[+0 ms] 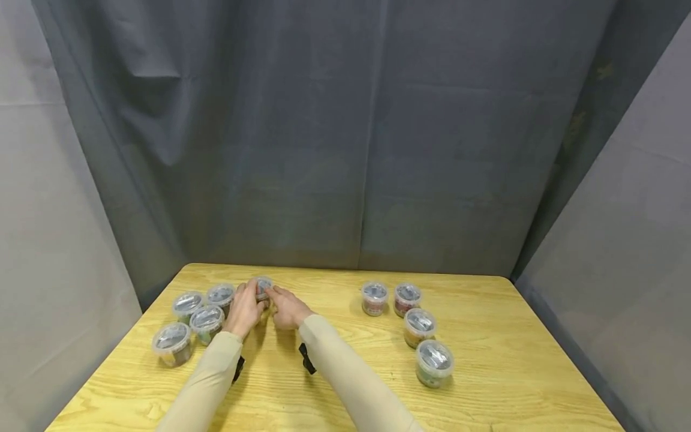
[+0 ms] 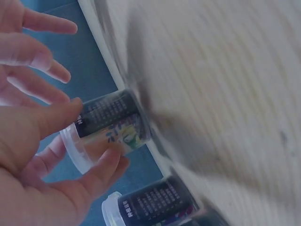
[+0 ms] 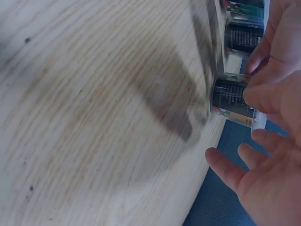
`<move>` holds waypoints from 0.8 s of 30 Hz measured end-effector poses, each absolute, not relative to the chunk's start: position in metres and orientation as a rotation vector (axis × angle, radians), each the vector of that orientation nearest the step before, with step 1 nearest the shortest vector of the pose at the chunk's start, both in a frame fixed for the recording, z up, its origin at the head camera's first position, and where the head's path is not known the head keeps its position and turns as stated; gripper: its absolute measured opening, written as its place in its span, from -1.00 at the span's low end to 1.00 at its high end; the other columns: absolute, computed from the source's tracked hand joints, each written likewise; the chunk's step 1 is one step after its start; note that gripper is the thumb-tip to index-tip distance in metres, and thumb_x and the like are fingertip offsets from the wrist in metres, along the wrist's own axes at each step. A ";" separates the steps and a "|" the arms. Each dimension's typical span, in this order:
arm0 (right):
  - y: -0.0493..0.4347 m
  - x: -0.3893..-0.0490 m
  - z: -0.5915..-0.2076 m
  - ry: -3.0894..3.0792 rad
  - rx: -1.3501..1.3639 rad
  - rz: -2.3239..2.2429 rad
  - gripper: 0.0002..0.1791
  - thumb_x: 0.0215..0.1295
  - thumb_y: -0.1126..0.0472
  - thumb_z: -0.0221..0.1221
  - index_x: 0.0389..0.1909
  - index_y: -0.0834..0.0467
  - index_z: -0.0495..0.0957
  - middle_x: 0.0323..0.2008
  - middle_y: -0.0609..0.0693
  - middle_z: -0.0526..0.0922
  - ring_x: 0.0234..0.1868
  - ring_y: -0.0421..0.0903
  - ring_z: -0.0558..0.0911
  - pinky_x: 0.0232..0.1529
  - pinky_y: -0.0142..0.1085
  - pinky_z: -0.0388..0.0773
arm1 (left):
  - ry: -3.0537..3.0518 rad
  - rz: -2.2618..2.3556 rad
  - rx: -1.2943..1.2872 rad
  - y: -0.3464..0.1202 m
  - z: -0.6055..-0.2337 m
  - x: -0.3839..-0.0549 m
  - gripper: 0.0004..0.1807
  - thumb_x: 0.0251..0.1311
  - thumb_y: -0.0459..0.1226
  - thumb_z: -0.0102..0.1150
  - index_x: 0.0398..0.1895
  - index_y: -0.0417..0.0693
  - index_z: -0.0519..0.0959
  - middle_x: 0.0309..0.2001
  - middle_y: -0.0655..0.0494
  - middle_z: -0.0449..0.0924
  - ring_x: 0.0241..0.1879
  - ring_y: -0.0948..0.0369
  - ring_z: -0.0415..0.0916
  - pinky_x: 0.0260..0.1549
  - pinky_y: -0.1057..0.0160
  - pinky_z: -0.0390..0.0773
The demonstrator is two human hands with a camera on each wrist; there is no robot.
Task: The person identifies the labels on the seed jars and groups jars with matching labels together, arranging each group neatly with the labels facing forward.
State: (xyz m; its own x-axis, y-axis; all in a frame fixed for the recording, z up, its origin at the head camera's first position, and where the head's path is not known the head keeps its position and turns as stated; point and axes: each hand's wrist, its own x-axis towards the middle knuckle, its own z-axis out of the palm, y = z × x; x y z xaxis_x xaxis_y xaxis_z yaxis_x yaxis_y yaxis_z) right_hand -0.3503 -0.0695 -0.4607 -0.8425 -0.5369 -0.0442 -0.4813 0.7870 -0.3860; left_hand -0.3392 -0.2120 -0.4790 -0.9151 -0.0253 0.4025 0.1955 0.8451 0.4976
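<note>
Head view: illumination is even and moderate. Reflections appear on the jar lids (image 1: 435,355) at lower right; soft shadows lie on the bench (image 1: 513,360) left of centre. Both wrist views: colour cast is cool; broad, soft-edged shadows cross the bench.

Curtains (image 1: 442,132) around the table (image 1: 507,360) suggest a booth.

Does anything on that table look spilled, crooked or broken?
Nothing stands out. The lidded tubs on the left and the tubs on the right stand upright, the tub in the left hand looks undamaged, and no spill shows on the table. At most, a few dark specks dot it; their cause is unclear.
</note>
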 end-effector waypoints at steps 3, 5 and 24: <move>-0.068 -0.348 -0.460 2.832 -0.830 -0.568 -0.16 0.24 0.42 0.08 0.54 0.00 0.06 0.53 0.05 0.09 0.50 -0.04 0.19 0.45 -0.22 0.26 | -2.627 -0.740 -0.143 -0.210 -0.477 -0.342 -0.79 0.12 -0.48 0.30 -0.36 -0.23 0.40 -0.39 -0.13 0.40 -0.37 -0.02 0.39 -0.45 0.05 0.40; -0.067 -0.347 -0.461 2.843 -0.831 -0.572 -0.17 0.25 0.41 0.08 0.53 0.00 0.07 0.53 0.05 0.10 0.49 -0.04 0.22 0.43 -0.21 0.29 | -2.632 -0.724 -0.160 -0.210 -0.477 -0.343 -0.81 0.14 -0.49 0.27 -0.38 -0.23 0.41 -0.41 -0.12 0.42 -0.38 -0.01 0.41 -0.48 0.08 0.40; -0.019 -0.338 -0.460 3.025 -0.970 -0.996 -0.61 0.38 0.35 0.14 0.18 0.05 0.57 0.08 0.04 0.57 0.07 -0.01 0.61 0.07 -0.27 0.60 | -2.599 -0.948 -0.326 -0.191 -0.468 -0.318 -0.73 0.18 -0.29 0.34 -0.32 -0.11 0.37 -0.39 0.00 0.44 -0.45 0.12 0.37 -0.49 0.23 0.38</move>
State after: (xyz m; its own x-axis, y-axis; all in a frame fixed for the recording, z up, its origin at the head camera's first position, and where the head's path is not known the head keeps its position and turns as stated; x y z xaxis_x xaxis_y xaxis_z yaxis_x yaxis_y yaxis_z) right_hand -0.3375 -0.0187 -0.4600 -0.8143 -0.4692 0.3417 -0.5805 0.6543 -0.4847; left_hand -0.3181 -0.1907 -0.4684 -0.9107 0.0931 0.4025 0.3304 0.7490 0.5742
